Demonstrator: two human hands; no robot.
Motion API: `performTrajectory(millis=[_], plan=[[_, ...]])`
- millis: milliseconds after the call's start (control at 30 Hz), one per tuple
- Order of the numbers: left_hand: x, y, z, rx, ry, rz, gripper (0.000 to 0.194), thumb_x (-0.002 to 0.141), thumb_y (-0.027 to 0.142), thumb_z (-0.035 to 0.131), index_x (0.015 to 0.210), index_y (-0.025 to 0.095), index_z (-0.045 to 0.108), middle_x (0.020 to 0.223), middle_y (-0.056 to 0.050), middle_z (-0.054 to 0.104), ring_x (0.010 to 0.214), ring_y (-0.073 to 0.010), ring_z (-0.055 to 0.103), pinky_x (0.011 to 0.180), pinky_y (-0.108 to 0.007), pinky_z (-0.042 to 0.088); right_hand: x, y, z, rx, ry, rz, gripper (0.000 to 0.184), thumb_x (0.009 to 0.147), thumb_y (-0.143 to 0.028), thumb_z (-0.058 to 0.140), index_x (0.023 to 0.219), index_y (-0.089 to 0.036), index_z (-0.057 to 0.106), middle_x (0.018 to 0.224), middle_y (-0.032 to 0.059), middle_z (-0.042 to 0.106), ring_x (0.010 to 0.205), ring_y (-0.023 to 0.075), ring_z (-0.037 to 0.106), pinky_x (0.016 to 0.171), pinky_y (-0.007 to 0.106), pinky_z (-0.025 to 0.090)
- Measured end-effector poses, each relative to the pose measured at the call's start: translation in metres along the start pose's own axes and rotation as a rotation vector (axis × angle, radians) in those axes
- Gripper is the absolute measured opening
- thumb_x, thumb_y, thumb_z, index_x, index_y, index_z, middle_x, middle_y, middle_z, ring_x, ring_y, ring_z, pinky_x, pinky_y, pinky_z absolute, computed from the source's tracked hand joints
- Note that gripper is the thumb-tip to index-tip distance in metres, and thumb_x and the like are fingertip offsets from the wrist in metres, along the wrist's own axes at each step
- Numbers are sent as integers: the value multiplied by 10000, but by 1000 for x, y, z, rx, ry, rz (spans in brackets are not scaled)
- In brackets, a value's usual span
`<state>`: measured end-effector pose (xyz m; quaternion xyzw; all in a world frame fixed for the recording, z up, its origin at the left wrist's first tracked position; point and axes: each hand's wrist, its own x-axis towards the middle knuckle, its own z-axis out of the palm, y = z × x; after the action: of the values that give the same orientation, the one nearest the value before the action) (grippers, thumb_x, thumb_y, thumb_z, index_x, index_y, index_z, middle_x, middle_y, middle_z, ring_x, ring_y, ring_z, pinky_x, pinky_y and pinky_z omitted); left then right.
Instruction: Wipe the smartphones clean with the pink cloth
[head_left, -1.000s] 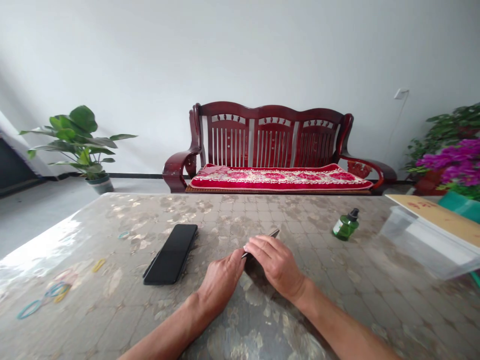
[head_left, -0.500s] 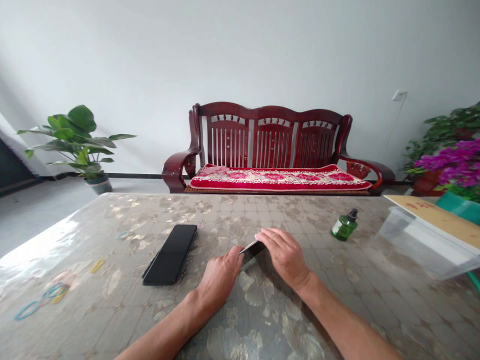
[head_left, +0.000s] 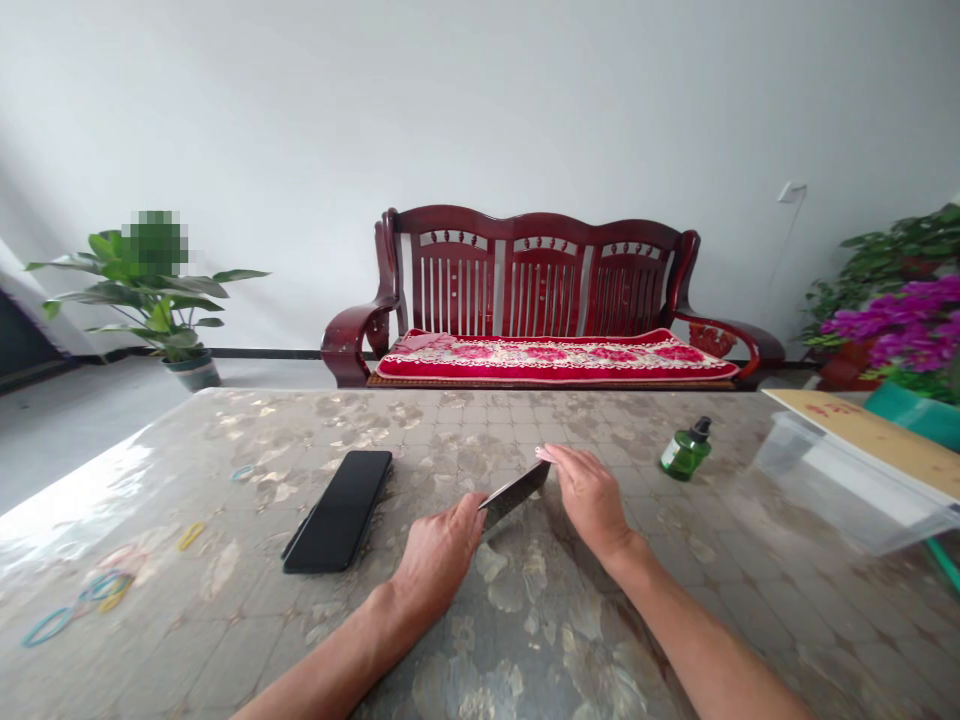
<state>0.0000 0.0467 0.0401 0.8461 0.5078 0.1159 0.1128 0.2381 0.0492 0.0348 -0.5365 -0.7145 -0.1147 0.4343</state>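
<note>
A thin dark flat sheet (head_left: 515,493), like a screen protector or phone-sized panel, is held tilted just above the patterned table (head_left: 480,620). My left hand (head_left: 441,552) pinches its near end with closed fingers. My right hand (head_left: 592,495) has its fingers together at the sheet's far edge, thumb side hidden. A black phone (head_left: 340,511) lies flat on the table to the left of my left hand, a hand's width away.
A small green bottle (head_left: 685,451) stands to the right of my right hand. A clear plastic box with a board on top (head_left: 855,470) sits at the right edge. Coloured rubber bands (head_left: 90,590) lie at the far left. A wooden bench (head_left: 540,300) stands behind.
My right hand slid from over the sheet's middle out to its far end, uncovering it. The sheet now shows tilted between both hands. My left hand stayed put.
</note>
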Motion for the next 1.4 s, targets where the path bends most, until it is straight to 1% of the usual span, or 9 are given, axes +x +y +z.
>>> performTrajectory(millis=[267, 400, 500, 700, 833, 933, 1100, 1267, 1400], plan=[[-1, 1, 0, -32, 11, 62, 186, 1012, 227, 416, 1142, 235, 548, 972, -40, 733, 935, -196, 711, 801, -253, 510, -8, 17, 17, 353, -42, 369, 270, 917, -282, 524, 1093, -267, 729, 1075, 34, 752, 1011, 224, 704, 918, 372, 562], [-2, 0, 2, -58, 29, 100, 180, 1009, 211, 408, 1128, 230, 543, 969, -35, 729, 932, -203, 709, 804, -262, 513, -12, 27, 24, 512, -156, 521, 293, 892, -400, 554, 1026, -228, 749, 876, 37, 771, 813, 228, 718, 742, 345, 581], [-3, -2, 4, -80, 58, 119, 187, 999, 205, 407, 1119, 229, 548, 937, -33, 726, 904, -206, 711, 786, -266, 517, -14, 31, 26, 573, -210, 531, 342, 862, -447, 582, 1023, -192, 743, 779, 29, 750, 692, 207, 692, 621, 302, 558], [-3, -11, 9, -212, 149, 130, 203, 995, 227, 390, 1122, 229, 548, 917, -28, 721, 866, -199, 704, 755, -268, 513, -7, 29, 15, 705, -167, 540, 306, 789, -353, 645, 1029, -185, 730, 882, 44, 755, 746, 200, 683, 614, 277, 542], [0, -16, 6, -237, 226, 170, 159, 993, 247, 414, 1056, 228, 558, 921, -28, 703, 849, -198, 685, 748, -274, 505, 8, 16, -2, 641, -115, 420, 235, 807, -304, 646, 1006, -211, 729, 882, 31, 746, 739, 189, 678, 639, 279, 552], [3, -16, 1, -169, 278, 216, 126, 989, 251, 449, 987, 218, 570, 875, -31, 684, 832, -208, 657, 739, -287, 496, 20, -1, -18, 553, -96, 213, 180, 864, -257, 623, 1015, -241, 719, 988, 37, 732, 891, 199, 683, 800, 310, 554], [6, -8, -8, -38, 299, 311, 100, 989, 219, 491, 939, 206, 576, 834, -17, 672, 801, -213, 614, 711, -301, 477, 30, -32, -41, 383, -114, -58, 167, 954, -251, 582, 1083, -263, 686, 1013, 45, 710, 961, 198, 657, 865, 337, 538], [6, 7, -26, 31, 352, 407, 111, 1006, 233, 502, 919, 203, 565, 799, -1, 653, 734, -200, 591, 654, -291, 454, 31, -54, -52, 315, -155, -183, 173, 971, -232, 574, 1124, -255, 650, 1023, 44, 696, 968, 191, 642, 862, 331, 536], [9, 23, -39, 13, 447, 468, 235, 1058, 314, 393, 928, 197, 550, 807, -8, 645, 726, -190, 602, 654, -286, 452, 31, -63, -54, 261, -143, -221, 191, 976, -213, 559, 1150, -236, 635, 1020, 52, 693, 958, 196, 639, 850, 335, 541]])
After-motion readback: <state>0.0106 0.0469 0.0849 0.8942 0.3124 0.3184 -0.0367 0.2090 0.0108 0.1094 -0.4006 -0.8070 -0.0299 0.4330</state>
